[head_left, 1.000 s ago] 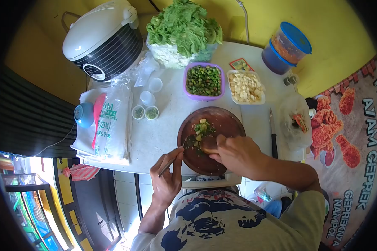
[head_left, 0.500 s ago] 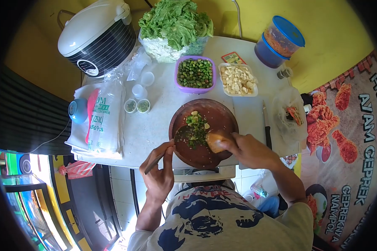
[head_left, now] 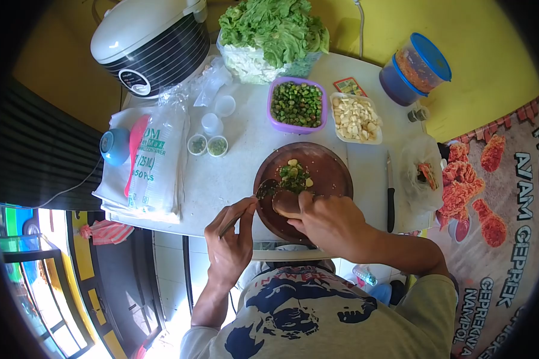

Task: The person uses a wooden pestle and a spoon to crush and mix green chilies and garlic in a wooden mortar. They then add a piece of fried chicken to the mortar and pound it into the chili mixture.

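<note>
A round brown mortar [head_left: 335,164] sits at the table's front edge, holding chopped green chilies with pale garlic pieces [head_left: 294,176]. My left hand [head_left: 230,239] is closed around the handle of a metal spoon [head_left: 266,189], whose dark bowl rests inside the mortar's left side. The fingers of my right hand [head_left: 335,224] wrap a wooden pestle [head_left: 286,205]. The pestle's rounded head lies right beside the spoon, low in the mortar. It covers part of the chopped mix, so I cannot tell whether pestle and spoon touch.
Behind the mortar stand a purple tub of cut chilies [head_left: 297,127] and a white tub of garlic [head_left: 374,140]. A knife [head_left: 390,203] lies to the right. Small plastic cups [head_left: 217,146], plastic packs [head_left: 156,185], a rice cooker [head_left: 161,63] and a lettuce container [head_left: 269,63] occupy the left and back.
My right hand has swung left across the mortar, bringing the pestle up to the spoon. The chopped mix sits more bunched toward the back. The whole view has shifted slightly.
</note>
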Available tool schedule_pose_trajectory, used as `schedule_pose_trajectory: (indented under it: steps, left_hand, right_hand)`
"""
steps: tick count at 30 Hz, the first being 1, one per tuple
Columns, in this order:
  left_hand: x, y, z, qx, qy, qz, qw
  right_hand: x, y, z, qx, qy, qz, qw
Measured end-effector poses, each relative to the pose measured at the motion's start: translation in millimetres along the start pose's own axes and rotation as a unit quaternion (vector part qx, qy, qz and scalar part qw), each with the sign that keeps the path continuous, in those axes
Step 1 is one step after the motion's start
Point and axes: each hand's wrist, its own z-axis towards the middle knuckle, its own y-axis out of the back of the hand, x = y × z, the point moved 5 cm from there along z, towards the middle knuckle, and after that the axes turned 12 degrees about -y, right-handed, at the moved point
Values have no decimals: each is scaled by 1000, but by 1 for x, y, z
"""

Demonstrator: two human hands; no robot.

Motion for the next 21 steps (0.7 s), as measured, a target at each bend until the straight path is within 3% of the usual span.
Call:
schedule_pose_trajectory:
  steps: [4,8,14,17,19,20,21]
  left_hand:
    - [4,2,0,-1,9,-11,1000]
    - [0,1,3,5,-22,-1,1000]
    - [10,-8,0,-13,15,-48,999]
    - [21,-11,0,-32,33,-67,997]
    - [20,-12,3,-29,36,-64,997]
    - [20,-15,3,-19,49,-69,996]
    - [19,-19,2,-6,61,-75,995]
  right_hand:
    - [-11,2,1,77,-22,2,997]
    - [-9,4,8,75,-17,7,997]
    - [-30,3,22,69,-31,26,997]
    - [-64,-2,32,87,5,97,991]
    - [-91,3,34,126,-83,199,968]
    - [-100,7,30,200,-151,245,937]
    - [-103,7,32,199,-153,245,936]
